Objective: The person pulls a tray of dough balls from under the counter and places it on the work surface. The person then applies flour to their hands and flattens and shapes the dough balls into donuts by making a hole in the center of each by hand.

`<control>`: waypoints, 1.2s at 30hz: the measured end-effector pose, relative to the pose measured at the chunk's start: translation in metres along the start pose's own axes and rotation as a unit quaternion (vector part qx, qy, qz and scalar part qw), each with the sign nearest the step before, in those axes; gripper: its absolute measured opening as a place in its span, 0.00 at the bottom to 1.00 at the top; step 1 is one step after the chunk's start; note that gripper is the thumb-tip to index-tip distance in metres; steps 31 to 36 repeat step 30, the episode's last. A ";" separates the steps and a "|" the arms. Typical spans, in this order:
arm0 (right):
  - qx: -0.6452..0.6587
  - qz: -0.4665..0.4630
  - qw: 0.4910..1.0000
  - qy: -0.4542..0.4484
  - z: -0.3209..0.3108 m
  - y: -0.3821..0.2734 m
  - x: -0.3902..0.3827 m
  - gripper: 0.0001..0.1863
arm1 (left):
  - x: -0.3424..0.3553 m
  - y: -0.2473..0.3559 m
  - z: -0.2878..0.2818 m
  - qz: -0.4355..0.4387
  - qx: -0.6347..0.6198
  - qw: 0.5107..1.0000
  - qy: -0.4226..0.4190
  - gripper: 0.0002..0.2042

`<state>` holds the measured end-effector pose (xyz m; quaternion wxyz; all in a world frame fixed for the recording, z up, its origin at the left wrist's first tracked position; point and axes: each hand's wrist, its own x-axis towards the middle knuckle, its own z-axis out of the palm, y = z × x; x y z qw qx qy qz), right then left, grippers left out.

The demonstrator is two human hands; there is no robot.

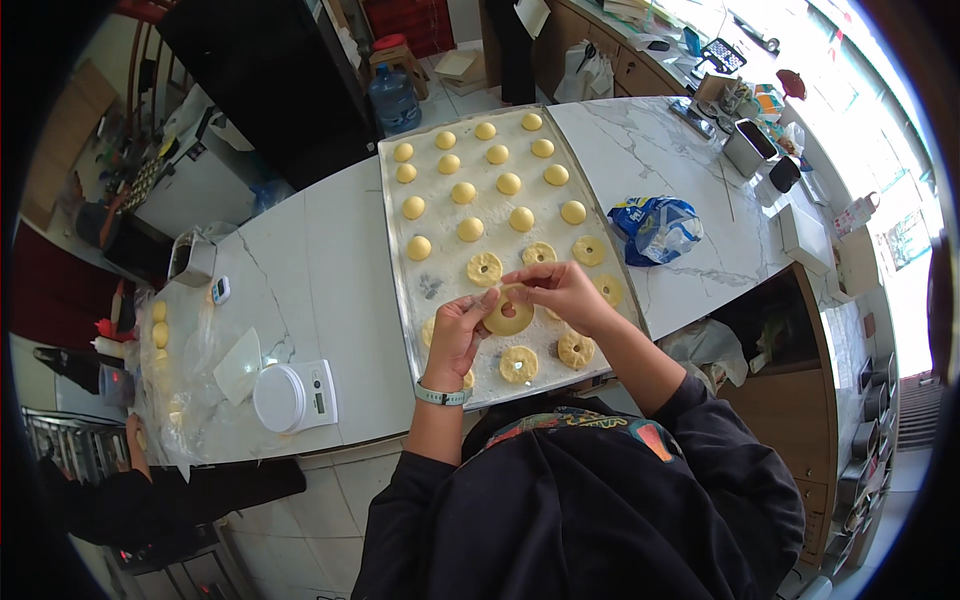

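Note:
A pale yellow dough ring (508, 313) with a hole in its middle is held between my two hands above a large floured metal tray (400, 290). My left hand (459, 328) pinches its left edge; a watch sits on that wrist. My right hand (566, 292) grips the ring's upper right side with bent fingers. Flattened dough rings, such as one just in front of me (519, 365) and another beyond my hands (485, 269), lie around the near half of the tray. Round dough balls (463, 193) stand in rows over its far half.
A white kitchen scale (296, 397), a white scraper sheet (238, 367) and a small timer (220, 290) lie on the marble counter to the left. A blue plastic bag (656, 230) sits right of the tray. Another person's arm (138, 445) shows at far left, near more dough balls (160, 325).

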<state>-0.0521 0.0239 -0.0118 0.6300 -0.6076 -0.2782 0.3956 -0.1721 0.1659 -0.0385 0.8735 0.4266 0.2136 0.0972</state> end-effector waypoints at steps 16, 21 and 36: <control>-0.008 -0.003 1.000 0.030 0.008 0.003 0.007 0.15 | -0.004 0.004 -0.013 0.024 -0.035 0.998 0.038 0.12; -0.040 -0.019 0.999 -0.011 0.016 0.006 0.008 0.16 | -0.005 0.004 -0.015 0.020 -0.014 0.999 0.044 0.11; -0.091 -0.006 0.995 -0.025 0.020 0.003 0.010 0.14 | -0.004 0.009 -0.020 -0.001 0.004 1.000 0.020 0.11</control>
